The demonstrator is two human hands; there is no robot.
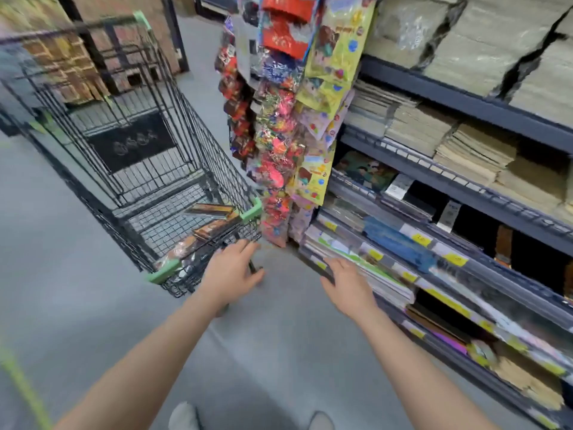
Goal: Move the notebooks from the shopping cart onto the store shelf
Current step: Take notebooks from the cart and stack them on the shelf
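A black wire shopping cart (130,169) with green corner guards stands at the left. Several brown-covered notebooks (210,223) lie in its near end. My left hand (231,273) hovers with spread fingers just past the cart's near right corner, touching or nearly touching the wire rim, and holds nothing. My right hand (347,288) reaches toward the low store shelf (403,268) at the right, its fingers spread over the shelf's front edge by stacked notebooks (366,262). The whole picture is motion-blurred.
Hanging bags of colourful toys and stickers (279,144) fill the shelf's end, between cart and shelving. Upper shelves (465,97) carry stacks of beige paper pads. Grey floor (263,352) spreads below my arms, with my shoes at the bottom edge.
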